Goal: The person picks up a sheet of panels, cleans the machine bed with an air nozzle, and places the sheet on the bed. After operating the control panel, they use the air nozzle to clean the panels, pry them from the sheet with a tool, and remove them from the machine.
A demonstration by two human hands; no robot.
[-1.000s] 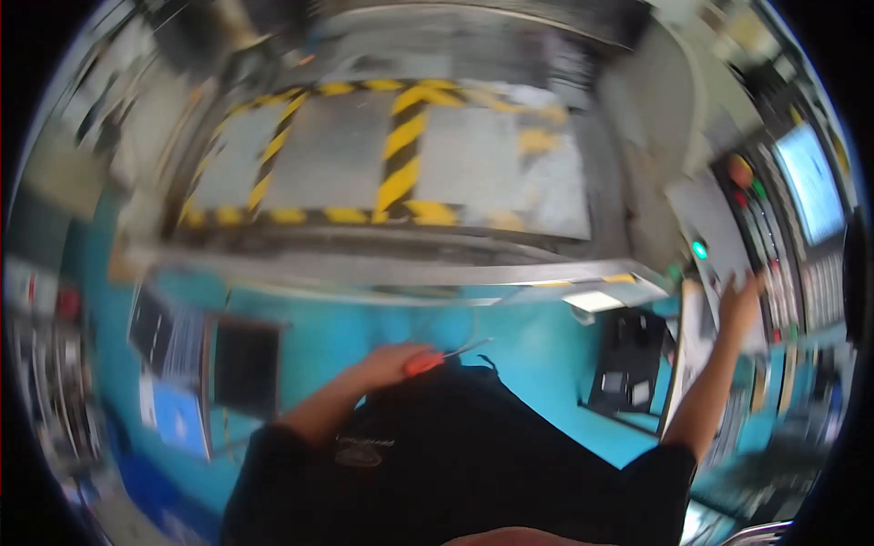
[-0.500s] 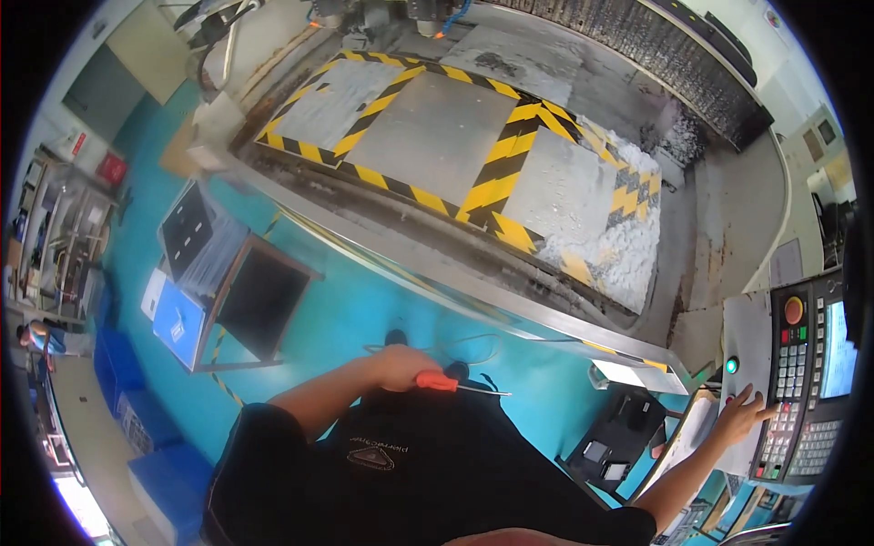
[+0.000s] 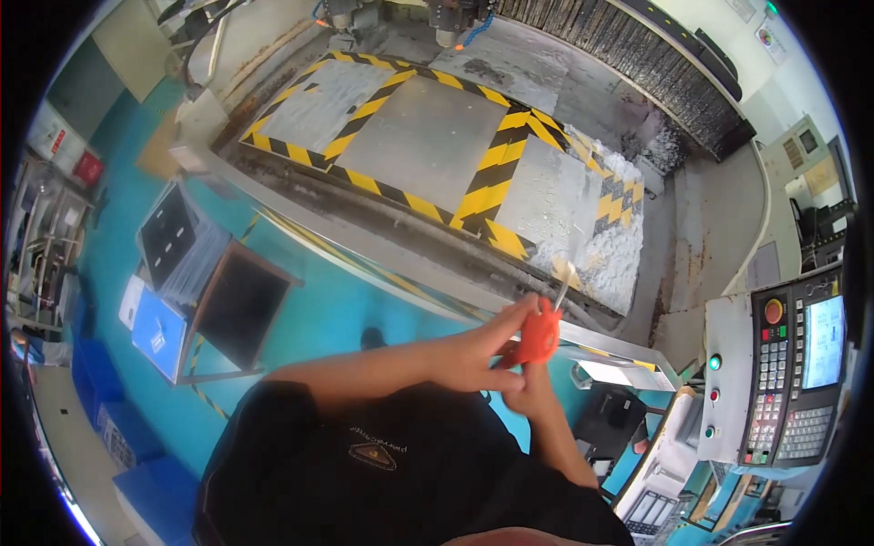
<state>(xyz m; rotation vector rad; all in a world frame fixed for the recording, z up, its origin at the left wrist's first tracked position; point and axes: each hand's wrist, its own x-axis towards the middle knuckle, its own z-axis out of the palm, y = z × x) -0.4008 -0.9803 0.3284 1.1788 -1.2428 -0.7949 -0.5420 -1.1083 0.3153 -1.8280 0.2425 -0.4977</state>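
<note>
In front of my body, over the machine's near edge, my two hands meet at a screwdriver (image 3: 542,334) with a red handle. Its metal shaft points up and away toward the machine bed. My left hand (image 3: 473,356) is closed at the left side of the handle, its thumb and forefinger around it. From below, my right hand (image 3: 530,391) comes up against the handle's lower end. Its fingers are mostly hidden behind the handle and my left hand, so its grip cannot be made out.
The machine bed (image 3: 432,141) bears metal plates edged with yellow-black tape and heaped white chips (image 3: 619,264). Spindle heads (image 3: 446,27) hang above its far side. A control panel (image 3: 783,373) stands at the right. A dark-topped cart (image 3: 241,309) and blue boxes (image 3: 159,500) are at the left.
My right hand has left the control panel keys and come in to meet my left hand. My left hand has moved right and forward with the screwdriver, whose shaft has turned from rightward to away.
</note>
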